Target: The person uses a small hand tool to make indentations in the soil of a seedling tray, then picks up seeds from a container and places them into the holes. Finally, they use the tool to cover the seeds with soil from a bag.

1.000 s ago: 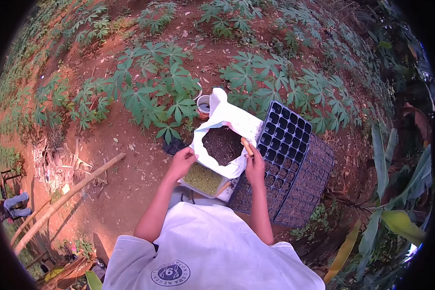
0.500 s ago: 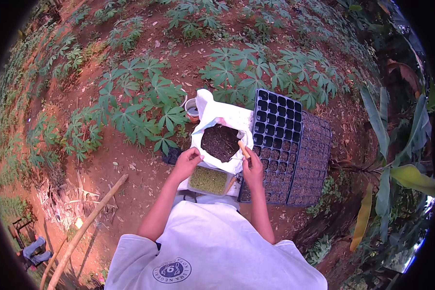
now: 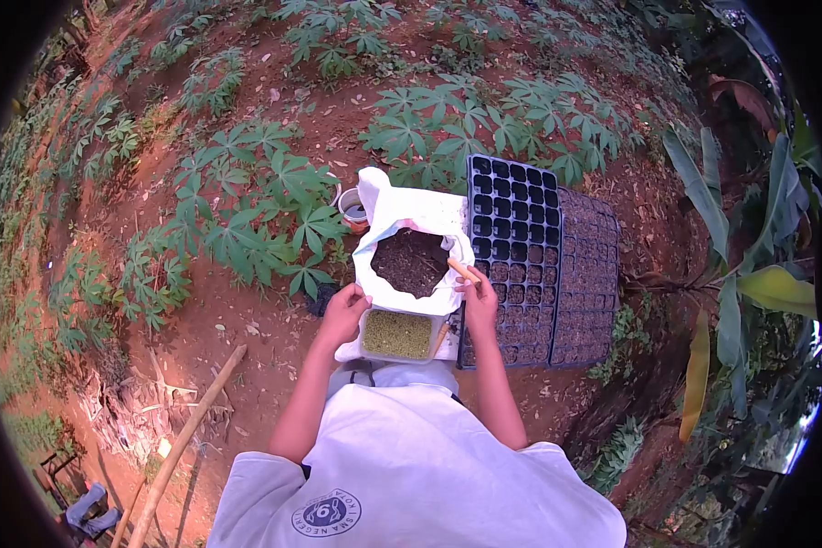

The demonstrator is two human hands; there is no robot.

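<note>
An opened white sack [image 3: 395, 206] shows dark soil [image 3: 411, 263] inside its rolled-down rim. My left hand [image 3: 345, 310] is closed on the near left edge of the sack. At the right edge of the opening, my right hand [image 3: 479, 297] holds a short tan wooden stick [image 3: 463, 269] between its fingers, close to the sack rim. A clear container of small green seeds [image 3: 397, 334] stands just below the sack, between my forearms. Beside its right side lies another thin brown stick [image 3: 442, 336].
Black seedling trays stand at the right: one partly soil-filled [image 3: 513, 215], the other full of soil [image 3: 586, 274]. A metal can [image 3: 353, 206] sits behind the sack. Leafy plants [image 3: 274, 237] grow ahead; a wooden pole [image 3: 187, 438] and a person's legs [image 3: 89, 511] are lower left.
My left hand has moved slightly left and down along the sack's edge, and now grips it. The stick in my right hand has tilted flatter. The whole view has shifted a little.
</note>
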